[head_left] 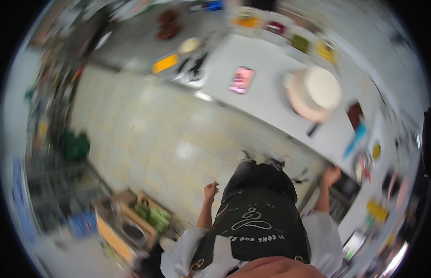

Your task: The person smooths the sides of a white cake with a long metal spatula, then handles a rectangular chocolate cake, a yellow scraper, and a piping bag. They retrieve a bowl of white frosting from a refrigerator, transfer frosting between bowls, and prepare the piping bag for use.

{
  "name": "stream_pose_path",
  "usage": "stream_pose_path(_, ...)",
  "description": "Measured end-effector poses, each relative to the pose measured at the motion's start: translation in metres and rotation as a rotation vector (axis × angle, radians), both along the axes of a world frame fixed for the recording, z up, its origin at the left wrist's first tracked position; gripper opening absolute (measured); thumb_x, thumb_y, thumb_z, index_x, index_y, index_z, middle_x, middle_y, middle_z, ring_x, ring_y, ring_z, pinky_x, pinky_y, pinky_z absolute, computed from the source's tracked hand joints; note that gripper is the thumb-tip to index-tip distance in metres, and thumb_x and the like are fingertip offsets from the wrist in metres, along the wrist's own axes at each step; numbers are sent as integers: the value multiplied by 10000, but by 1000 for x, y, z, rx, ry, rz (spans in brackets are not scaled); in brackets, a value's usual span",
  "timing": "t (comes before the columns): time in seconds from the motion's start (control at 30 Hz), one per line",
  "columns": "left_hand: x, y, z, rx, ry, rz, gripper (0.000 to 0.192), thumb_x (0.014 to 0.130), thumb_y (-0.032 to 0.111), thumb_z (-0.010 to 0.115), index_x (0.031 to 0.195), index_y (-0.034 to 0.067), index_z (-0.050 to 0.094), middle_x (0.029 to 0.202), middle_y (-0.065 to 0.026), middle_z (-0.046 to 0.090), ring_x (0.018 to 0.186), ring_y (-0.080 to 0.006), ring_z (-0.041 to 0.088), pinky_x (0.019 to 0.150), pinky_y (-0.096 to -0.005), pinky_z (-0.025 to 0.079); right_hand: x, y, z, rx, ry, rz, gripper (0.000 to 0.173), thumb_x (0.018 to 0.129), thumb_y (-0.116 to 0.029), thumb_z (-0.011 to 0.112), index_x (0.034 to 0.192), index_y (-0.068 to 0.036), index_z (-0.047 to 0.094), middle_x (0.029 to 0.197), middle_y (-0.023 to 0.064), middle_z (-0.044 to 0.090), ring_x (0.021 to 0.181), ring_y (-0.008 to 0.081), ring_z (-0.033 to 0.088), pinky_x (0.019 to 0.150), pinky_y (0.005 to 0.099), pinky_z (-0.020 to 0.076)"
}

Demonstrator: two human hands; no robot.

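Note:
My left hand [211, 190] hangs beside my dark apron [260, 222], over the tiled floor, with its fingers curled and nothing visible in them. On the other side, my right hand [331, 175] is by the edge of the white worktop [267, 100], above a dark opening under it; blur hides whether it grips the edge. Before me on the worktop lie a pink phone-like object [242, 80] and a large pale pink tub [302, 99] topped by a round cream-white piece [323, 87]. A black handle [312, 129] sticks out near the tub.
Several clear containers with coloured contents [300, 43] line the worktop's back. A blue tool [355, 139] lies to the right, with a lit screen [354, 245] farther down. Behind on the left are a box of green vegetables [151, 215], a wire rack [59, 194] and a green bin [76, 144].

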State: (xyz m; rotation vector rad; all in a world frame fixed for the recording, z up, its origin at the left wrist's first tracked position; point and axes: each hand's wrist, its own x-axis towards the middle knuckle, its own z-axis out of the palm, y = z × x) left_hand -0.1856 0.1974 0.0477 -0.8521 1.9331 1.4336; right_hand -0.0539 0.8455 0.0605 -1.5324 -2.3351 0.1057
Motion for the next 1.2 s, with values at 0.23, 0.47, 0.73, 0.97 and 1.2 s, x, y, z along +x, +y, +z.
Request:
stream_pose_path(0.23, -39, 51, -9, -159, 226, -737, 680, 946, 571, 587, 521, 43, 532, 455, -13, 430, 426, -135, 393, 437, -345, 314, 84, -57, 12, -324, 385, -190, 258, 861, -93, 668, 1109, -20, 663, 1057, 161, 692, 927, 283, 693, 808, 358, 559)
stream_pose_path(0.47, -131, 142, 19, 15, 109, -657, 648, 941, 585, 580, 563, 61, 541, 521, -33, 515, 491, -125, 458, 504, -312, 372, 166, 4, 64, -127, 603, -463, 214, 891, -115, 674, 1093, -47, 677, 910, 108, 709, 788, 187, 684, 740, 320, 545)
stream_pose_path(0.73, -73, 407, -46, 275, 416, -932, 609, 837, 247, 797, 1323, -27, 552, 1315, -185, 595, 1057, -274, 663, 829, -349, 552, 224, 99, 31, -318, 707, -349, 224, 949, -140, 651, 1155, -51, 654, 921, 12, 678, 764, 100, 625, 700, 252, 516)
stream_pose_path(0.97, -26, 560, -147, 14, 468, -975, 445, 792, 156, 797, 1162, -34, 635, 1104, -140, 686, 997, -246, 651, 857, -371, 522, 270, 122, 36, -800, 650, -303, 204, 953, -143, 647, 1136, -53, 652, 933, -8, 673, 818, 90, 623, 739, 247, 500)
stream_pose_path(1.2, 3, 534, -124, 132, 541, -837, 505, 781, 116, 795, 1196, -17, 541, 1138, -173, 624, 948, -252, 632, 762, -377, 544, 318, 110, 16, -858, 296, -190, 211, 931, -189, 634, 1078, -47, 687, 994, 91, 721, 914, 197, 682, 813, 319, 520)
